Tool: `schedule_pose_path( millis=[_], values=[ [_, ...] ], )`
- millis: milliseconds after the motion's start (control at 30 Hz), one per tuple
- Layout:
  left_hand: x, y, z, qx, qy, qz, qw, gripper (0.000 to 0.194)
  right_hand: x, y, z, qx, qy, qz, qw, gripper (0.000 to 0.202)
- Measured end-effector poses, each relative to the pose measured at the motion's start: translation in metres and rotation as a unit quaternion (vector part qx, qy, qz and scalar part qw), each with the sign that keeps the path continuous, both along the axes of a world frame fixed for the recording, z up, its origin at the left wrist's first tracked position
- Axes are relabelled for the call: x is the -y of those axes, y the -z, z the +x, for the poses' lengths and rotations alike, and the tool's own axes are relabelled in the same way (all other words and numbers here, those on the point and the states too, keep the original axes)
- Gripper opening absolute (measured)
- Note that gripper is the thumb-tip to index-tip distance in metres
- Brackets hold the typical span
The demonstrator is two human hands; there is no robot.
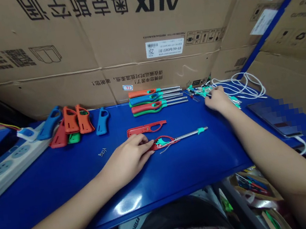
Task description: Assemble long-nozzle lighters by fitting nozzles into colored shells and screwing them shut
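Observation:
My left hand (132, 155) grips the red handle of an opened long-nosed gas lighter (165, 141) lying on the blue table. Green pieces and thin wires sit in its handle, and a green part (200, 130) sits near the tip of its metal tube. Just behind lies a separate red handle half (147, 128). My right hand (217, 98) reaches into a pile of small green parts with wires (202, 90), fingers curled; what they pinch is hidden. Several assembled lighters (157, 108) are stacked at the back. Small screws (102, 152) lie left of my left hand.
Loose handle shells (85, 120) stand at the back left beside a white power strip (11, 165). A white cable (256, 83) coils behind my right hand, and a phone (271, 120) lies at the right. Cardboard (96, 53) walls the back. Boxes of parts (256, 187) sit below the table edge.

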State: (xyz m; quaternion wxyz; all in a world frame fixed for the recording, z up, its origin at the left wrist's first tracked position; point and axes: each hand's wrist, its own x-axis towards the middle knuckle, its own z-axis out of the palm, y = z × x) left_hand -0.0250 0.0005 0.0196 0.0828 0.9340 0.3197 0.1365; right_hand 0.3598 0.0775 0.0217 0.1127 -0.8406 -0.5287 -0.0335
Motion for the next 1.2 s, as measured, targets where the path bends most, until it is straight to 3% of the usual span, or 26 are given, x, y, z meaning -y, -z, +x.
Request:
schedule_pose_path(
  millis=[133, 233, 333, 400, 500, 567, 800, 933, 1033, 1200],
  values=[
    [0.002, -0.001, 0.0, 0.017, -0.008, -0.009, 1.0, 0.03, 0.007, -0.011, -0.008, -0.021, -0.049, 0.133, 0.99, 0.043],
    [0.005, -0.001, 0.003, 0.077, -0.032, -0.041, 0.996, 0.033, 0.013, -0.017, -0.026, -0.131, -0.156, 0.24, 0.949, 0.033],
    [0.007, 0.0, 0.009, 0.187, -0.059, -0.086, 0.977, 0.036, 0.023, -0.013, -0.054, -0.266, -0.323, 0.258, 0.871, 0.018],
    [0.008, 0.001, 0.014, 0.252, -0.078, -0.121, 0.957, 0.035, 0.032, -0.006, -0.077, -0.33, -0.416, 0.226, 0.817, 0.012],
    [0.007, 0.003, 0.019, 0.312, -0.108, -0.183, 0.926, 0.039, 0.05, 0.006, -0.112, -0.476, -0.479, 0.165, 0.719, 0.02],
    [0.008, 0.004, 0.022, 0.343, -0.108, -0.217, 0.908, 0.036, 0.064, 0.01, -0.131, -0.526, -0.493, 0.11, 0.685, 0.027],
    [0.014, 0.003, 0.024, 0.401, -0.096, -0.232, 0.881, 0.019, 0.09, 0.005, -0.153, -0.344, -0.569, 0.152, 0.731, 0.008],
    [0.009, 0.003, 0.022, 0.445, -0.149, -0.242, 0.849, 0.024, 0.09, -0.002, -0.145, -0.232, -0.623, 0.127, 0.736, 0.02],
    [0.005, 0.002, 0.02, 0.465, -0.149, -0.275, 0.828, 0.027, 0.091, -0.004, -0.139, -0.15, -0.652, 0.073, 0.74, 0.023],
    [0.002, 0.006, 0.021, 0.47, -0.153, -0.359, 0.792, 0.033, 0.087, 0.004, -0.137, -0.152, -0.658, 0.048, 0.736, 0.007]
  ],
)
